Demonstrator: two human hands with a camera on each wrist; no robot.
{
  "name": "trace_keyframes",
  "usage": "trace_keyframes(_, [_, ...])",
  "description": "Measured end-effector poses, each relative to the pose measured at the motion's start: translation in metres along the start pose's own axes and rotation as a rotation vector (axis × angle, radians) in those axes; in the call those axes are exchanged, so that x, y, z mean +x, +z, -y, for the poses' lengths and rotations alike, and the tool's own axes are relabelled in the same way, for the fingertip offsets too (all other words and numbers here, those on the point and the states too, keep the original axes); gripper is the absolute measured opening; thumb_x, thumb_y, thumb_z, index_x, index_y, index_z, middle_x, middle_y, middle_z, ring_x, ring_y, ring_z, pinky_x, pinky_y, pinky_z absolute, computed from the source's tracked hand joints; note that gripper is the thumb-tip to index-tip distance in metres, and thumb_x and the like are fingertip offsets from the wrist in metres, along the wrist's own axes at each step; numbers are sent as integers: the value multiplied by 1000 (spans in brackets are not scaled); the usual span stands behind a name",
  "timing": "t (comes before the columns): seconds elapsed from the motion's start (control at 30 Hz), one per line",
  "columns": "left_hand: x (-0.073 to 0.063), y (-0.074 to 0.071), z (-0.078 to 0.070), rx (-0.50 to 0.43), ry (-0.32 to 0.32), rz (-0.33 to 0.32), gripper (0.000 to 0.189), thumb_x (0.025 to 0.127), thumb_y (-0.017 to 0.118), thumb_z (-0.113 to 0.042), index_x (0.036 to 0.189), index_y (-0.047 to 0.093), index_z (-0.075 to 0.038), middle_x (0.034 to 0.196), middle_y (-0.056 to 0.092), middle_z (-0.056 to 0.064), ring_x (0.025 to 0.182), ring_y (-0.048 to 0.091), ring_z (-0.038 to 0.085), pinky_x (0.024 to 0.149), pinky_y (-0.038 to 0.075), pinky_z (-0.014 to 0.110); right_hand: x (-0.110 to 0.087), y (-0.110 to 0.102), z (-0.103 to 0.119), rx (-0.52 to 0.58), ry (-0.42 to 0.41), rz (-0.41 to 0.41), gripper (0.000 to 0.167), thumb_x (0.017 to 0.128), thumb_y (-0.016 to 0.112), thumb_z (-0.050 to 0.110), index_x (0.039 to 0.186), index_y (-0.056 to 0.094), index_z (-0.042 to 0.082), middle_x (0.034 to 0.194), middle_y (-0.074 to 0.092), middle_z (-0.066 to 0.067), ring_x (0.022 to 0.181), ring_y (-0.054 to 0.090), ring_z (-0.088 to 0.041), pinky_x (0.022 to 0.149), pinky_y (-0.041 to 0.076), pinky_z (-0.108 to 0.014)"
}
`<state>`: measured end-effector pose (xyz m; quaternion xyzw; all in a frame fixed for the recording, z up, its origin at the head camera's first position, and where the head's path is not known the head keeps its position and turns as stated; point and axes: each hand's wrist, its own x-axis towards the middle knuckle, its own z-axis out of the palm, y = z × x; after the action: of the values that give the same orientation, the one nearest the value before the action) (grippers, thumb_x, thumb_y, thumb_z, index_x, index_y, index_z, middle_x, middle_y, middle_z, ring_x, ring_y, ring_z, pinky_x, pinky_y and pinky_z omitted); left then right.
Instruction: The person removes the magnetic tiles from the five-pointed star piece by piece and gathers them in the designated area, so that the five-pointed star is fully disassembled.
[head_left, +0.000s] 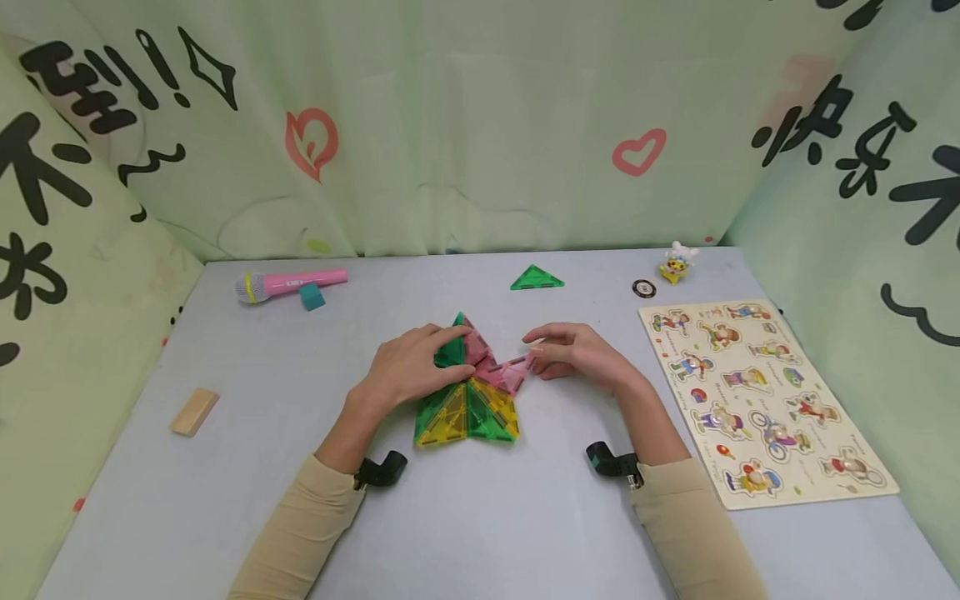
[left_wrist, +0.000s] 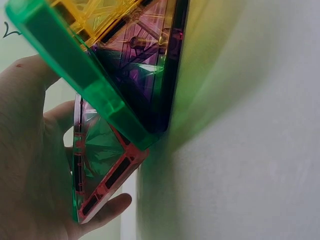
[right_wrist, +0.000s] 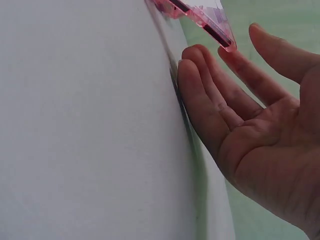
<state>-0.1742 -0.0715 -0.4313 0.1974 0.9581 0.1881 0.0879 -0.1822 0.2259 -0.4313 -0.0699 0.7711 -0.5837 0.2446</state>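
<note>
Several see-through plastic tiles [head_left: 491, 410], joined edge to edge in green, yellow and pink, stand in the middle of the bench [head_left: 487, 525], between the two hands and probably placed there so both can reach. The left hand [head_left: 411, 360] has its grip closed on the tiles at their upper left, thumb and fingers spread across them, likely to keep the joined shape steady. The right hand [head_left: 573, 354] has a loose grip: its fingers bend softly, the thumb stands apart, and one fingertip touches the corner of a pink tile [head_left: 512, 375], perhaps because light contact is enough there. A lone green triangle [head_left: 537, 278] lies farther back, apart from the rest. A toy microphone [head_left: 300, 282], a blue block [head_left: 311, 297] and a picture board [head_left: 817, 494] sit towards the sides, which leaves the hands elbow room.
</note>
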Motion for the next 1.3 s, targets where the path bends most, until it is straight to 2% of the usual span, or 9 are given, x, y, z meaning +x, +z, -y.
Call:
trace_keyframes(0.13, [1, -1, 1, 9, -2, -1, 70, 87, 50, -75, 149, 39, -45, 144, 53, 4, 125, 57, 26, 92, 53, 52, -1, 8, 2, 30, -14, 38, 40, 96, 65, 20, 129, 59, -3, 103, 73, -6, 88, 70, -19, 82, 60, -35])
trace_keyframes(0.3, [1, -4, 1, 7, -4, -5, 70, 87, 50, -75, 149, 39, -45, 144, 53, 5, 126, 56, 27, 93, 52, 52, 0, 14, 4, 64, -18, 12, 33, 94, 67, 11, 121, 63, -6, 93, 73, -2, 81, 70, -14, 79, 60, -31])
trace_keyframes(0.63, [0, -4, 3, 3, -32, 12, 72, 87, 49, -75, 150, 37, -44, 146, 51, 6, 128, 54, 28, 97, 51, 54, 3, 16, -2, 78, -25, 1, 27, 91, 69, 6, 116, 68, -5, 96, 74, -6, 83, 71, -15, 80, 60, -33])
trace_keyframes(0.83, [2, -2, 4, 8, -25, 10, 73, 87, 48, -75, 151, 36, -43, 146, 51, 6, 127, 54, 28, 97, 51, 54, 2, 14, -1, 21, -67, -28, 28, 90, 70, 8, 116, 72, -2, 109, 75, -11, 82, 72, -13, 77, 59, -30])
trace_keyframes(1.03, [1, 0, 3, 5, -15, 13, 72, 87, 49, -74, 151, 38, -42, 144, 53, 7, 127, 55, 28, 96, 51, 53, -2, 12, -4, -61, -103, -47, 27, 89, 73, 15, 112, 75, 4, 106, 76, -12, 84, 71, -10, 77, 56, -26])
trace_keyframes(1.3, [0, 0, -1, 5, -13, 21, 72, 88, 50, -72, 151, 38, -40, 146, 52, 8, 129, 54, 29, 98, 50, 54, -5, 10, -6, -79, -100, -61, 24, 88, 73, 16, 110, 77, 6, 105, 77, -11, 85, 71, -11, 77, 56, -25])
